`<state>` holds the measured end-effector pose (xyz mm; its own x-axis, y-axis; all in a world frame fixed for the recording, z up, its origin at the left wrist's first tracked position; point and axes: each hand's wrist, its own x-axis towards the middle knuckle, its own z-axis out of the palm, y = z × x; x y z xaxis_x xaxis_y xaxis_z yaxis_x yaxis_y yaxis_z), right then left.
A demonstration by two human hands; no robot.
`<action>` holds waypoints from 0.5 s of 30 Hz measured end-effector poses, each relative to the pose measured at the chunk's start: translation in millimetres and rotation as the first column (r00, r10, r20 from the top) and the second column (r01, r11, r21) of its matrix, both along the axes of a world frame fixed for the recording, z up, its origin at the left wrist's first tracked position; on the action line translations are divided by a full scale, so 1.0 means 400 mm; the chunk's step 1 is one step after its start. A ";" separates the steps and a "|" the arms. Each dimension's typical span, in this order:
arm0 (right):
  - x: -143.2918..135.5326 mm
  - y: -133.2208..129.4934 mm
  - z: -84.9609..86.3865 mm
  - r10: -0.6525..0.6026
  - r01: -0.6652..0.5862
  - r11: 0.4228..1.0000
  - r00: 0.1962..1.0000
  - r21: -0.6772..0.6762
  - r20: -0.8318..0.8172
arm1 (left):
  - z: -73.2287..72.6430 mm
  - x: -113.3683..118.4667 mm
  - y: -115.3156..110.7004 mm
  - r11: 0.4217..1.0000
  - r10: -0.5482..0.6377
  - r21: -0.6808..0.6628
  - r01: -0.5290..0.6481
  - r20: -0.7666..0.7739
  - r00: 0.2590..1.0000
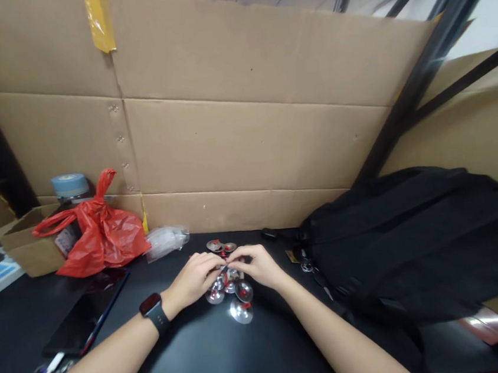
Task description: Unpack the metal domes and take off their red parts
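Several clear suction cups with red parts lie in a small pile on the black table. My left hand and my right hand meet just above the pile, their fingertips nearly touching. Both hands have thumb and fingers pinched together around something small, which is too tiny and hidden to name. A dark smartwatch is on my left wrist. Some cups lie behind the fingers, others in front of them, nearer to me.
At the left are a red plastic bag, a cardboard box, a blue-lidded jar, clear plastic wrapping and a black phone with a white cable. A black backpack fills the right. Cardboard stands behind the table.
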<state>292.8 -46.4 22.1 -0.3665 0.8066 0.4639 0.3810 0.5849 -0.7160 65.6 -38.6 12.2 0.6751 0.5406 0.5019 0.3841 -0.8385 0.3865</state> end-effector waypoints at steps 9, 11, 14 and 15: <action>-0.003 -0.008 0.004 0.173 -0.273 0.906 0.936 -0.323 -0.305 | 0.011 0.008 -0.015 0.997 0.070 -0.024 -0.070 -0.015 0.997; 0.009 -0.005 0.011 0.160 -0.282 0.892 0.928 -0.353 -0.337 | 0.014 0.002 -0.009 0.989 0.151 0.011 -0.151 -0.002 0.989; 0.040 0.020 0.006 0.045 -0.166 0.928 0.939 -0.335 -0.341 | 0.015 -0.020 0.015 0.950 0.305 0.071 -0.304 -0.001 0.952; 0.054 0.033 -0.001 -0.017 -0.098 0.941 0.942 -0.323 -0.335 | 0.015 -0.031 0.025 0.929 0.362 0.088 -0.360 -0.004 0.932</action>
